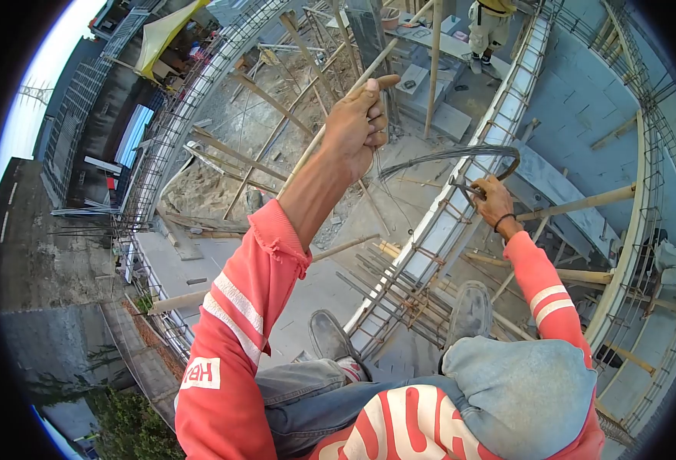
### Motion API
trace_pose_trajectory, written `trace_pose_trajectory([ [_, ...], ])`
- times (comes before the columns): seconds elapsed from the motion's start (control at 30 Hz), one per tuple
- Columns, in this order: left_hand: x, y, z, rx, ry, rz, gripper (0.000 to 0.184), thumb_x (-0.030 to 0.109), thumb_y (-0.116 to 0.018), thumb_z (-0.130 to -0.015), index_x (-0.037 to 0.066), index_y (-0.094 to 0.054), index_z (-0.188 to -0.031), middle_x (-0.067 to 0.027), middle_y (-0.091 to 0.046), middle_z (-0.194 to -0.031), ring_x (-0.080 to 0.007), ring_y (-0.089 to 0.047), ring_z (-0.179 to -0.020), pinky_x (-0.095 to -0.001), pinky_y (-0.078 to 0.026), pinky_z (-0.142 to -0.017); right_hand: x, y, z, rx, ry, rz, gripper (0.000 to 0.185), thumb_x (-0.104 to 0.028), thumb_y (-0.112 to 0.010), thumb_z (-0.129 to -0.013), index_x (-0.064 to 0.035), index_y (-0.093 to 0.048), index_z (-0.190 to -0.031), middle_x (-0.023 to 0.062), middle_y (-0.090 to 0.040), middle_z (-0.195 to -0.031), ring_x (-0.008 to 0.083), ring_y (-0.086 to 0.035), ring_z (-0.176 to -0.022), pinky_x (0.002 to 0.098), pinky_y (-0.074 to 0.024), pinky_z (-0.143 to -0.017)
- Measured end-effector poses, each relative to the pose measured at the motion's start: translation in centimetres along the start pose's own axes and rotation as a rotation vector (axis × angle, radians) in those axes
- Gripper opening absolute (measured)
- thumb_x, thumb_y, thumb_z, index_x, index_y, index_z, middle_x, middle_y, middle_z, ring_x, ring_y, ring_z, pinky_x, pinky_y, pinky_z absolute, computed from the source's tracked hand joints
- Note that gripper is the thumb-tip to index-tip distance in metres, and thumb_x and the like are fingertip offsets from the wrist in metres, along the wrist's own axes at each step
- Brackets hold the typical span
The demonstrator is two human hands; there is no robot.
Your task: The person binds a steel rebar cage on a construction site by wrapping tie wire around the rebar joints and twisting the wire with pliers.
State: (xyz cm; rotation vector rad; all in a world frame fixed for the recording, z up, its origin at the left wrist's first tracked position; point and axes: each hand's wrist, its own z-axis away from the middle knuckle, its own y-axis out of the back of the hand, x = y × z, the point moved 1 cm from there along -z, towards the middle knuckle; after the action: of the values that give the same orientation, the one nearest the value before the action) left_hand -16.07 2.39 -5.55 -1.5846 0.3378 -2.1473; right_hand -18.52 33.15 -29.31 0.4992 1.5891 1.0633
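My left hand (pixel 359 126) is raised, its index finger stretched out and the other fingers curled into the palm. Thin strands hang just below it; whether the curled fingers hold anything is hidden. A wooden pole passes behind this hand and forearm. Lower right, my right hand (pixel 494 202) is closed around the dark handles of what look like pincers (pixel 464 186). A looped bundle of tie wire (pixel 447 153) curves out from this same hand toward the left. Beneath it runs a rebar cage (pixel 438 234) over a white-topped beam.
My shoes (pixel 330 336) rest on either side of the beam, high above the floor. Loose bars (pixel 399 295) lie across it. Wooden props (pixel 587 203) slant around me. A person (pixel 490 31) stands at the top right. Another rebar cage (pixel 150 165) curves along the left edge.
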Motion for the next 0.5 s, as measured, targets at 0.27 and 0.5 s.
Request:
trace_pose_trajectory([
  [0.27, -1.1, 0.8, -0.6, -0.034, 0.071, -0.008, 0.036, 0.028, -0.046, -0.11, -0.001, -0.057, -0.128, 0.0053, -0.035, -0.075, -0.0042, -0.032, -0.061, -0.0196, -0.029, -0.048, 1.7, 0.9, 0.9, 0.071, -0.057, -0.07, 0.022, -0.015, -0.078, -0.082, -0.0092, -0.074, -0.103, 0.013, -0.061, -0.093, 0.0343, -0.063, -0.088, 0.0443, -0.0501, -0.077],
  [0.5, -1.8, 0.1, -0.3, -0.006, 0.022, 0.072, 0.028, 0.027, -0.047, -0.11, 0.001, -0.057, -0.116, 0.0046, -0.034, -0.075, -0.0052, -0.031, -0.06, -0.0198, -0.027, -0.047, 0.5, 2.8, 1.6, 0.295, -0.092, -0.17, 0.032, -0.016, -0.075, -0.086, -0.0065, -0.069, -0.116, 0.0127, -0.068, -0.098, 0.0282, -0.067, -0.093, 0.0405, -0.0529, -0.08],
])
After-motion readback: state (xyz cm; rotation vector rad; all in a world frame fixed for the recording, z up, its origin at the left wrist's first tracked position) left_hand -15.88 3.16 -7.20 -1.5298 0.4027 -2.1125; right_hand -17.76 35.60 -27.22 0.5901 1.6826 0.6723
